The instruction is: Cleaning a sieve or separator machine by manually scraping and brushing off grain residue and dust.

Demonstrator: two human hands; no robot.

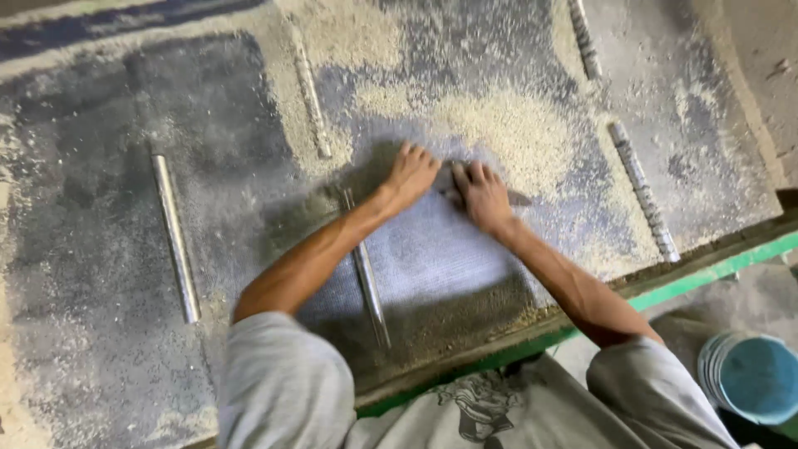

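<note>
Both the left hand (409, 176) and right hand (480, 193) press flat, fingers spread, on a dark scraper (497, 196). A strip of tabletop (440, 249) near them lies swept; sawdust (507, 129) remains beyond.

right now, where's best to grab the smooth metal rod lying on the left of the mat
Likely the smooth metal rod is best gripped at its middle, from above, fingers pinching across its width. It lies flat and alone on the dusty mat, both long sides clear, so mid-length should balance it.

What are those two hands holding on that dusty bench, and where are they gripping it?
Both the left hand and the right hand press on a flat metal blade; they cover most of it, so the exact grip cannot be told.
</note>
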